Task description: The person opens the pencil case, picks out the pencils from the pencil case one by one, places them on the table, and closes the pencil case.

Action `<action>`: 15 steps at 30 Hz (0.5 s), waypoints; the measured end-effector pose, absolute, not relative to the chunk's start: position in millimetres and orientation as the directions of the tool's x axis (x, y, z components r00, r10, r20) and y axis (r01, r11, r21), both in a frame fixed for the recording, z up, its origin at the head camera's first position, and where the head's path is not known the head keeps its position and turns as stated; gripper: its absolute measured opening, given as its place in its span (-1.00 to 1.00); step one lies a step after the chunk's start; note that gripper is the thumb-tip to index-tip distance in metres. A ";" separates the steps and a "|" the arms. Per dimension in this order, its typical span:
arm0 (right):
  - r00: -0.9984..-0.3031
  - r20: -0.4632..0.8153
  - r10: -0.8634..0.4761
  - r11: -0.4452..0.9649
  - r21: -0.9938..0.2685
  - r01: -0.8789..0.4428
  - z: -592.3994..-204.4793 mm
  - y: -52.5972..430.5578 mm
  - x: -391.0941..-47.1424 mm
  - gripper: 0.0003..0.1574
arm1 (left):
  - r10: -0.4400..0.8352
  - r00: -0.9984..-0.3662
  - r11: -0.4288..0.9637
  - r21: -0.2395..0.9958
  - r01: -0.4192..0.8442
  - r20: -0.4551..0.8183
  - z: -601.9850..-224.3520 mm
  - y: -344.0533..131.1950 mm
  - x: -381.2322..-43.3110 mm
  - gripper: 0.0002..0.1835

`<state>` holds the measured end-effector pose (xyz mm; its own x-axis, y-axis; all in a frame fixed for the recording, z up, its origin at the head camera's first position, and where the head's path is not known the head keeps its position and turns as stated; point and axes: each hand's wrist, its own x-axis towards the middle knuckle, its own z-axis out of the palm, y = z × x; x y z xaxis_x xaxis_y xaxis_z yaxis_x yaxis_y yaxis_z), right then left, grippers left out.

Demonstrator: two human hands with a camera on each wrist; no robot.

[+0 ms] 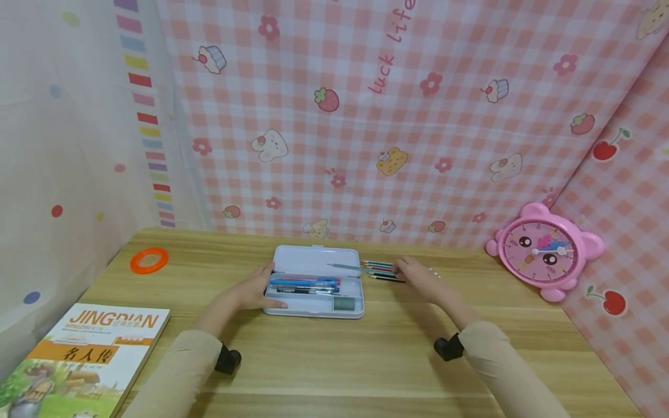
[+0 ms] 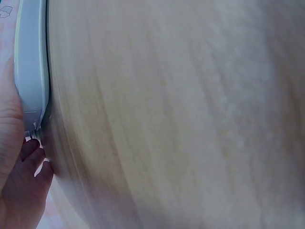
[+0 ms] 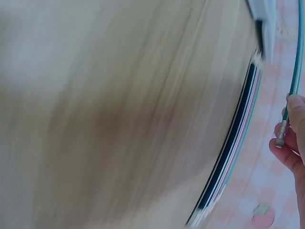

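Note:
A white pencil case [image 1: 313,314] lies with its lid raised at the back. Inside are several pens [image 1: 305,283] and a grey-green eraser [image 1: 344,303]. My left hand [image 1: 254,288] grips the case's left end, thumb over the front part and fingers toward the hinge. My right hand [image 1: 415,278] pinches a green pencil [image 3: 296,62] near its metal-banded eraser end. In the head view, its point reaches left in front of the lid. Below that hand, several pencils [image 3: 236,129] lie side by side on the table, right of the case.
A pink bear-shaped clock [image 1: 543,252] stands at the right against the checked cloth. On the left are an orange ring [image 1: 149,260], like a tape roll, and a book [image 1: 86,354] at the front corner. The wooden table [image 1: 334,366] runs back to the cloth.

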<state>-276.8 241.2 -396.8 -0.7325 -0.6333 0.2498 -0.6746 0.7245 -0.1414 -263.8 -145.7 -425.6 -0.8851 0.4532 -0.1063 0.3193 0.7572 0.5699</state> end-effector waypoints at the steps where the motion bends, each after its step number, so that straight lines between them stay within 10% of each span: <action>1: -0.732 0.260 -0.630 0.727 -0.134 -0.673 -397.6 245.8 -276.2 -0.96 | 0.452 -0.886 0.757 0.571 0.318 -0.107 -425.1 -145.6 -263.6 0.19; 15: -0.737 0.322 -0.594 0.734 -0.159 -0.661 -407.2 301.7 -269.0 -0.87 | 0.462 -0.882 0.747 0.575 0.333 -0.089 -424.5 -145.1 -262.2 0.19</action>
